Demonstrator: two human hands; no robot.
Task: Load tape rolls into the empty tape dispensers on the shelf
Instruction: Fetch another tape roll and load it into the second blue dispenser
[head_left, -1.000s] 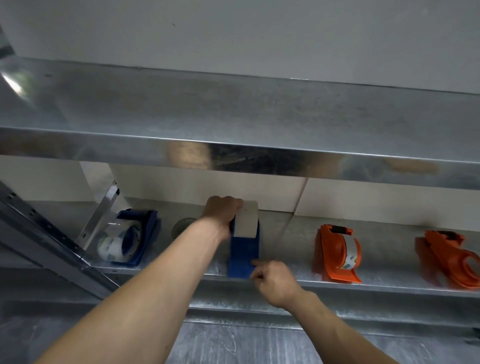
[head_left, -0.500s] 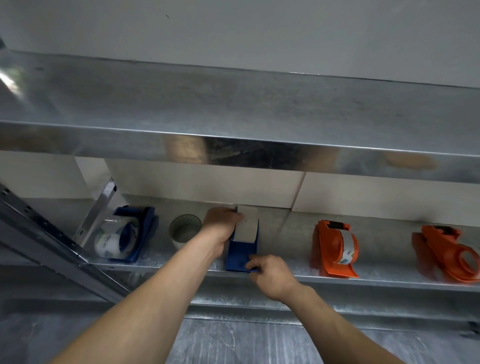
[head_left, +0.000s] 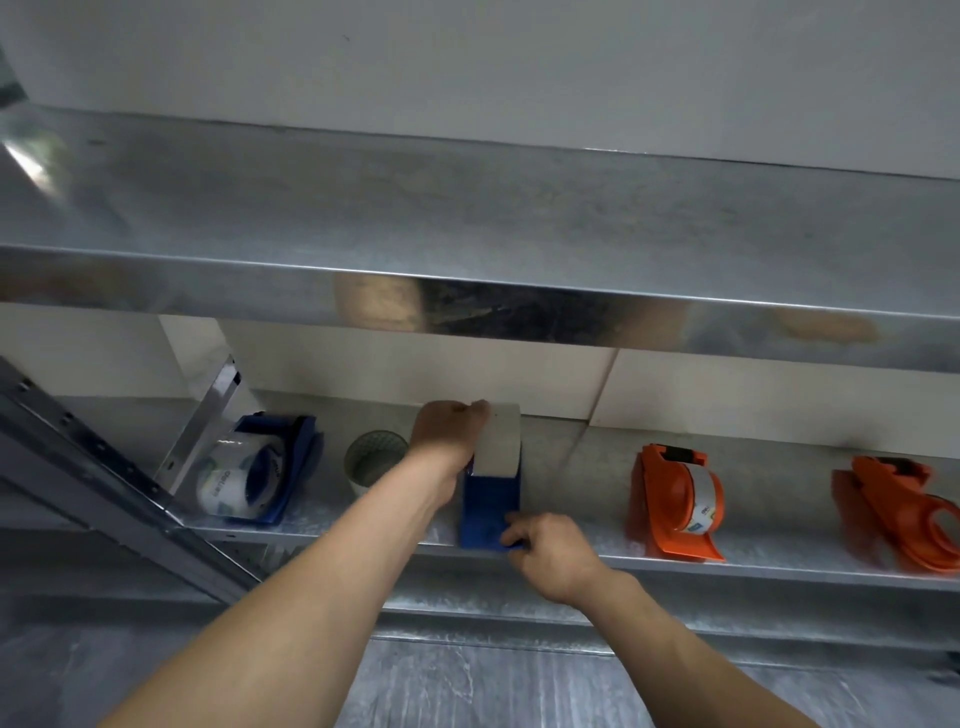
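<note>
Tape roll (head_left: 497, 439) upright; blue dispenser (head_left: 488, 506) front-to-back

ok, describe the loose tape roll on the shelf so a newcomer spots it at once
Take the lower galvanised steel shelf, left part. Between the blue plastic tape dispenser lying at its far left and the left hand stands a pale translucent tape roll, hole facing up. It is the only roll with no dispenser around it.

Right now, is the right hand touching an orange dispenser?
No, the right hand grips the front of the blue dispenser, apart from the nearer orange dispenser.
</note>
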